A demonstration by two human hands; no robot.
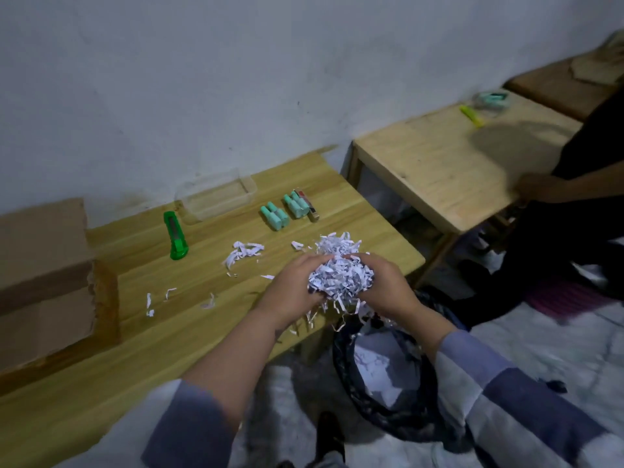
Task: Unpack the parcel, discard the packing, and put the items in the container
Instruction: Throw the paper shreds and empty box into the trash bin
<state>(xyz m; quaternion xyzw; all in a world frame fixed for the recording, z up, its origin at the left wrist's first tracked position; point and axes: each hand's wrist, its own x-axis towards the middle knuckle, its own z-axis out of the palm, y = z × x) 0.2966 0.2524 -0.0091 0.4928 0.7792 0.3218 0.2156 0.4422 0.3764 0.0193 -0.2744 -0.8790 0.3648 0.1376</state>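
We have both hands cupped round a wad of white shredded-paper packing (341,276): left hand (293,288) and right hand (388,285) press it between curled fingers, held over the table's right edge, just above the black-bagged waste bin (388,376) on the floor. Paper already lies inside that bin.

To do this step well, we judge: keep the squeeze firm, carry the wad fully over the bin mouth before letting go, since strands dangle below and will drop on the floor otherwise. Then sweep up the loose white strips (241,251) scattered on the light wooden table (135,332).

The items wait near the wall: mint-green small bottles (285,212) in two groups, with a dark narrow stick-like piece (309,204) touching the right group. The clear plastic rectangular container (216,197) stands just left of them and looks empty. A green utility knife (176,236) lies left of it, and the brown cardboard box (47,282) sits at far left.

No brand, label or writing is readable anywhere; too blurred.
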